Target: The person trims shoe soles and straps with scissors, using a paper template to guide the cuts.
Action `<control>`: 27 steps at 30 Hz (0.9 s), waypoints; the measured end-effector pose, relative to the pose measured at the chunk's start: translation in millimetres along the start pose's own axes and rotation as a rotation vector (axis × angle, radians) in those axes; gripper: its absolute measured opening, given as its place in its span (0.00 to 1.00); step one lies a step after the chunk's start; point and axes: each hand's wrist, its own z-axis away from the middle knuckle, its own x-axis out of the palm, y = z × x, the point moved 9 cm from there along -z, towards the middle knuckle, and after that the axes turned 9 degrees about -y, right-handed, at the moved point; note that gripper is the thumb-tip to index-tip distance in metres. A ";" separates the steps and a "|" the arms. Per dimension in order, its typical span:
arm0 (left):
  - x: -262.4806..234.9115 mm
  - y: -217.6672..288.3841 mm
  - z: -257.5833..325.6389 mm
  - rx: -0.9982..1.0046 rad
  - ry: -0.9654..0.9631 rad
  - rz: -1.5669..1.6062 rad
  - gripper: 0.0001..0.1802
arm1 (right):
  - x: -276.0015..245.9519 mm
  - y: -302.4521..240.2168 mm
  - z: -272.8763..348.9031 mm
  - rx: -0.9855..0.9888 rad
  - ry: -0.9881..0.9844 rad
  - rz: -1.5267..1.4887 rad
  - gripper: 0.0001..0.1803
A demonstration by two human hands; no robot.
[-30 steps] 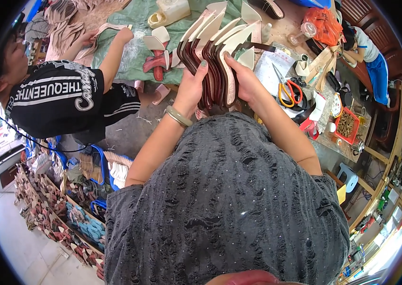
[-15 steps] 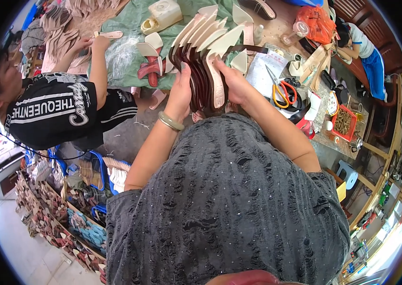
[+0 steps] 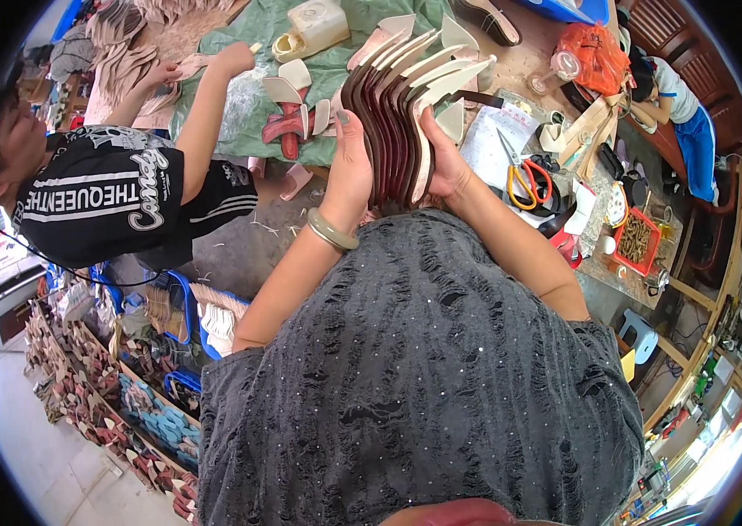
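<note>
You have a stack of dark-red and cream shoe insoles [image 3: 399, 131] upright in front of your torso, at the near side of the table. Your left hand [image 3: 351, 167] presses its left side, thumb raised; your right hand [image 3: 446, 162] presses the right, though some fingers are hidden. The insoles appear gathered into one bundle but not squared: their cream upper ends fan out unevenly. Outside it, red strap pieces [image 3: 286, 127] lie on the green sheet [image 3: 253, 33], apparently left separate.
</note>
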 end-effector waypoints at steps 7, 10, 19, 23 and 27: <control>8.0 14.7 3.1 0.076 0.002 -0.077 0.41 | 0.6 2.1 2.5 0.020 -0.052 -0.070 0.32; 18.0 21.1 13.8 -0.012 0.038 -0.042 0.41 | 1.3 -5.3 1.5 0.007 -0.016 -0.029 0.30; -61.9 -1.8 34.1 -0.010 0.216 -0.259 0.36 | -39.9 -213.2 4.2 -0.334 0.279 0.676 0.17; -104.9 -30.6 63.4 -0.130 0.279 -0.363 0.38 | -54.6 -316.6 5.6 -0.397 0.435 1.080 0.18; -122.1 -56.8 105.6 -0.235 0.385 -0.331 0.37 | -115.6 -356.3 -14.2 -0.317 0.448 1.196 0.24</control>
